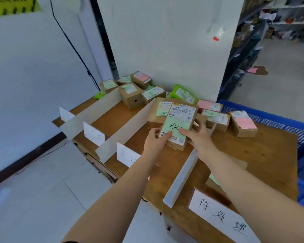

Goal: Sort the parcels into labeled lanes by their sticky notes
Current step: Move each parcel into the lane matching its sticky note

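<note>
now both hands, left hand (155, 140) and right hand (199, 137), fingers grasping green-noted parcel (178, 126) over table (263, 155)

The right thumb (185, 132) covered the last handwritten character on the green sticky note (176, 128), and the left hand (155, 141) hid the held parcel's (178, 125) lower left corner. The shipping label (182, 111) print was too small to read. The middle lane card (93, 134) carried faint, blurred writing. The left forearm (130, 174) hid part of the next lane card (127, 156). The blue crate (277, 118) ran off the right edge. The yellow sign (11, 5) was cropped at the top. The shelving (249, 32) contents were blurred.
</note>
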`<state>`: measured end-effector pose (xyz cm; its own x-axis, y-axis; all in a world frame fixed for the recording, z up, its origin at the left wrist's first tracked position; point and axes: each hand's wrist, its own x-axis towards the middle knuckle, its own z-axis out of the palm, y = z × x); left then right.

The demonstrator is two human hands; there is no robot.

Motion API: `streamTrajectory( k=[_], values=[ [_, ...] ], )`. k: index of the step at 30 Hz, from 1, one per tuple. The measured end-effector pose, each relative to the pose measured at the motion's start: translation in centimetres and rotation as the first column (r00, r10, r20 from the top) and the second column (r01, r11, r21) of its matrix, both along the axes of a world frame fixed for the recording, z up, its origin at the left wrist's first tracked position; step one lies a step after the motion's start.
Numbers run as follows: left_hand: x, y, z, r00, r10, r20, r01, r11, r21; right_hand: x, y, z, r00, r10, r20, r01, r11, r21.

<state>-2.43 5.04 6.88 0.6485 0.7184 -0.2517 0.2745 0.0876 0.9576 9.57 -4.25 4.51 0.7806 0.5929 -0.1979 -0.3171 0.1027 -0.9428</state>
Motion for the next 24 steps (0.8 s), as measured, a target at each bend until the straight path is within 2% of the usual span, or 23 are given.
streamTrajectory(
  k=[6,14,19,24],
  values=[
    [-4.8,5.6,0.1,0.998,0.047,0.029,-0.046,0.999,-0.02,-5.1,4.7,0.8,0.998,0.053,0.041,-0.053,0.998,0.02],
    [-14.6,15.9,0.5,0.995,0.086,0.058,-0.083,0.996,-0.042,-14.5,15.1,1.6,0.987,0.142,0.074,-0.144,0.989,0.029],
    [-19.4,22.6,0.4,0.99,0.108,0.086,-0.104,0.994,-0.045,-18.8,21.4,1.4,0.97,0.233,0.068,-0.238,0.968,0.083],
    [-21.1,27.9,-0.6,0.991,0.12,0.063,-0.117,0.991,-0.061,-20.9,26.0,0.4,0.973,0.229,0.02,-0.229,0.971,0.074]
  ],
)
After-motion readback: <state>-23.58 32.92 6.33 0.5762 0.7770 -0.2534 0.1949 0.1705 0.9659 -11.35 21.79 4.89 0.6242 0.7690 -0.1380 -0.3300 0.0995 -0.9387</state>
